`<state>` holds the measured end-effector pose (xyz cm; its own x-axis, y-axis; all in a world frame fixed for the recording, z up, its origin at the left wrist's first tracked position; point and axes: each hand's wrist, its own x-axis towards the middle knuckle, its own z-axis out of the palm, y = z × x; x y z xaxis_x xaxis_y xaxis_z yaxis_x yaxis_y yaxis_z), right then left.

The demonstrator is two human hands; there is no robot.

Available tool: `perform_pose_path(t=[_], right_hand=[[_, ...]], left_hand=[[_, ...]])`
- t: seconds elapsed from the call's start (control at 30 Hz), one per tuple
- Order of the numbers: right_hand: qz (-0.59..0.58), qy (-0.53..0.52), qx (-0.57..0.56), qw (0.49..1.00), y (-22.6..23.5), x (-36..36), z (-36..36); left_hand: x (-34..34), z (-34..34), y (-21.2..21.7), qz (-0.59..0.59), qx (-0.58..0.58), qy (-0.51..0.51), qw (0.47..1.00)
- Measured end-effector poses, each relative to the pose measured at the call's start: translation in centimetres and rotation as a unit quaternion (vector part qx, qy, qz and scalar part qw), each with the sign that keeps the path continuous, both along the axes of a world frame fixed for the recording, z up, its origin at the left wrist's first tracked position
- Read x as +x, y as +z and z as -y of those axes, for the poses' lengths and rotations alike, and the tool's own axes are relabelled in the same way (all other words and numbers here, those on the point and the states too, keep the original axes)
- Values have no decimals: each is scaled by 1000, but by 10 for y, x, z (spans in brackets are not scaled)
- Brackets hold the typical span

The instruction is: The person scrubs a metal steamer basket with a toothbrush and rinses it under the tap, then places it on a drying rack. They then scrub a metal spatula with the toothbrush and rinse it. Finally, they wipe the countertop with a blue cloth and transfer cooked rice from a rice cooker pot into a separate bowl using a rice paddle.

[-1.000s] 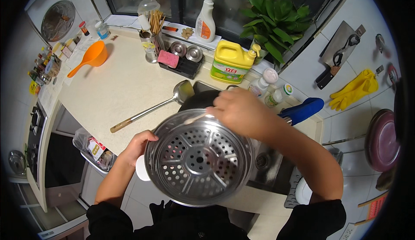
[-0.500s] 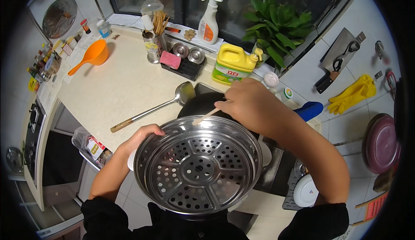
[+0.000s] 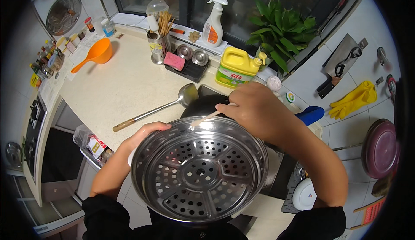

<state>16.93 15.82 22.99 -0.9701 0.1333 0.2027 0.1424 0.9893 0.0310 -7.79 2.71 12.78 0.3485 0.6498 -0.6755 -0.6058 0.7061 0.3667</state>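
A round steel steamer tray point(image 3: 199, 171) with many holes is held up close under the camera, over the sink edge. My left hand point(image 3: 145, 134) grips its left rim from behind. My right hand point(image 3: 255, 110) is at the tray's far rim, pinching a thin pale stick point(image 3: 207, 118) whose tip touches the rim. Behind the tray a dark wok point(image 3: 205, 105) sits in the sink, mostly hidden.
A long metal ladle point(image 3: 164, 106) lies on the beige counter point(image 3: 112, 89). Behind are a yellow detergent jug point(image 3: 237, 68), spray bottle point(image 3: 213, 20), utensil holder with chopsticks point(image 3: 158, 41), pink sponge point(image 3: 173, 61), orange scoop point(image 3: 96, 54), green plant point(image 3: 283, 30). Yellow gloves point(image 3: 352, 99) hang right.
The steamer tray has come closer to the camera and looks larger. My right hand has shifted slightly and now shows the thin stick at the rim.
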Motion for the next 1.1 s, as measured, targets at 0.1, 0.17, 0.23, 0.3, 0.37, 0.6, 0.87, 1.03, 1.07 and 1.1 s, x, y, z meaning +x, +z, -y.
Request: perform_pose_path(t=[0.1, 0.17, 0.23, 0.3, 0.37, 0.6, 0.87, 1.03, 1.07, 1.1], right_hand=[[44, -77, -26, 996, 10, 1, 11], [23, -122, -60, 990, 20, 3, 28], [-6, -126, -58, 990, 27, 3, 43], [-39, -147, -6, 988, 29, 5, 54], [-43, -164, 30, 985, 35, 13, 62], [-70, -398, -132, 905, 26, 40, 92], [-128, -271, -105, 948, -20, 55, 72], [-201, -292, -237, 905, -1, 57, 114], [-204, -327, -334, 860, -10, 58, 128], [-205, -362, -424, 805, -27, 54, 141]], left_hand=[[3, 1, -9, 8, 88, 3, 996], [3, 2, -23, 40, 150, -18, 988], [8, 6, -37, 33, 157, 3, 987], [16, 8, -46, 51, 190, 45, 979], [27, 10, -47, 46, 262, 60, 962], [49, 21, -71, 38, 281, 102, 954], [50, 16, -59, -57, 198, -87, 975], [40, 36, -93, 46, 235, 56, 969], [43, 39, -97, 76, 243, 99, 962], [47, 38, -108, 58, 280, 103, 953]])
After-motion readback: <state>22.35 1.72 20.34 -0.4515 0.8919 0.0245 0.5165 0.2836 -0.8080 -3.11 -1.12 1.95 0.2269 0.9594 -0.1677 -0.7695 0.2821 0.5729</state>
